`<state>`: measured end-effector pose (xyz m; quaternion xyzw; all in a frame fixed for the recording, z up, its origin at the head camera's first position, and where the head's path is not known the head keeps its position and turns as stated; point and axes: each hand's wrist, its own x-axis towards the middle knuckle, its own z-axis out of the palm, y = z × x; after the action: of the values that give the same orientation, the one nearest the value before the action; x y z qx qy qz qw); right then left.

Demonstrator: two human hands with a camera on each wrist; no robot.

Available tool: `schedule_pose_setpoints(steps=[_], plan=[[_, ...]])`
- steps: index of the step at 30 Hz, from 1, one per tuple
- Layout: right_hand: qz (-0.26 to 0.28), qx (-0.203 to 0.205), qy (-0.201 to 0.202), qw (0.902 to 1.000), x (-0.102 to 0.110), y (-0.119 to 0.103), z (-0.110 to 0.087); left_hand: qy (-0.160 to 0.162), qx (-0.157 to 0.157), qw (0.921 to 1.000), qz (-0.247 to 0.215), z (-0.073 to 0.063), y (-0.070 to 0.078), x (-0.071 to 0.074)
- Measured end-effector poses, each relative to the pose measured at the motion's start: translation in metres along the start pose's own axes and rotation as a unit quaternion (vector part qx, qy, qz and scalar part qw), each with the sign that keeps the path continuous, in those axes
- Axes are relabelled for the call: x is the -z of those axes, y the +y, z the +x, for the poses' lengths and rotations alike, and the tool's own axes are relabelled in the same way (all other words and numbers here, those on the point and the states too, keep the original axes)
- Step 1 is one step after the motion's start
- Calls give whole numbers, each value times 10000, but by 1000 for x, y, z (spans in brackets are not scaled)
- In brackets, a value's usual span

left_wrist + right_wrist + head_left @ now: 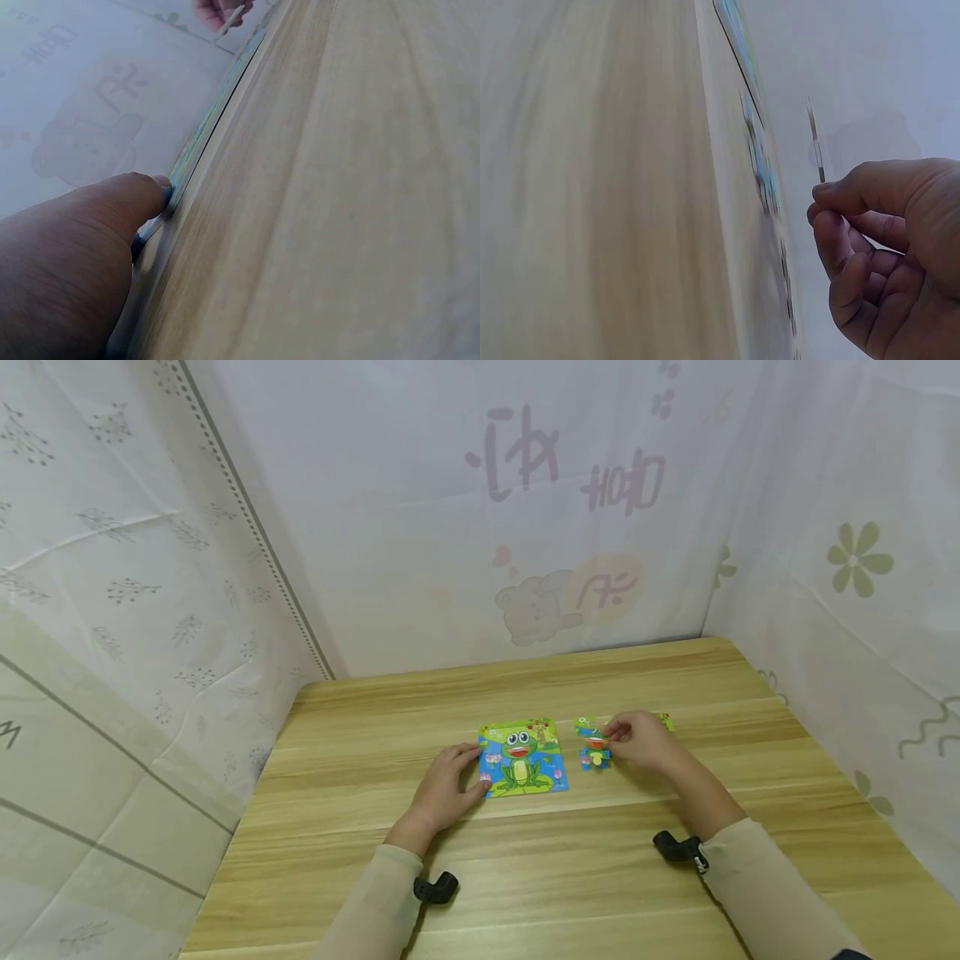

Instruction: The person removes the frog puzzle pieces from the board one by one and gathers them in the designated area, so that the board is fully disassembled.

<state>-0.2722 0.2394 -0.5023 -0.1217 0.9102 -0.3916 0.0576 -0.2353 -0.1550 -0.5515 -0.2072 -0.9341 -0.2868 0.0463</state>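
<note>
A square frog picture puzzle [522,758], bright green and blue, lies flat on the table. My left hand [444,785] rests at its left side, thumb on the near left corner and fingertips along the left edge. In the left wrist view the thumb [135,199] presses at the board's edge. Right of the board, my right hand [641,741] pinches a thin puzzle piece [815,139] between thumb and forefinger. The right wrist view shows that piece edge-on, raised over the table. Beneath and beside it lie loose frog pieces [596,760], partly covered by the hand.
Another green piece [666,721] shows just beyond the right hand. The wood-grain table [540,877] extends around both arms, with patterned white curtains [420,552] behind it and at the sides. A black wrist camera [437,888] sits on the left sleeve, another [677,847] on the right.
</note>
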Motion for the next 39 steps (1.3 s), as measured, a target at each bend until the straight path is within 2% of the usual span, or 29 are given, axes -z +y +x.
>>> schedule_pose_setpoints(steps=[6, 12, 16, 26, 39], plan=[[-128, -60, 104, 9998, 17, 14, -8, 46, -14, 10000, 17, 0, -1, 0], [-194, -329, 120, 9992, 25, 28, -18, 20, -31, 10000, -7, 0, 1, 1], [-278, -433, 97, 9986, 27, 34, -20, 61, -45, 10000, -28, 0, 1, 1], [-298, -343, 66, 9989, 28, 38, -25, 88, -18, 10000, -42, 2, -1, 0], [-149, -496, 174, 9985, 25, 49, -25, -11, -11, 10000, -37, 1, 0, -1]])
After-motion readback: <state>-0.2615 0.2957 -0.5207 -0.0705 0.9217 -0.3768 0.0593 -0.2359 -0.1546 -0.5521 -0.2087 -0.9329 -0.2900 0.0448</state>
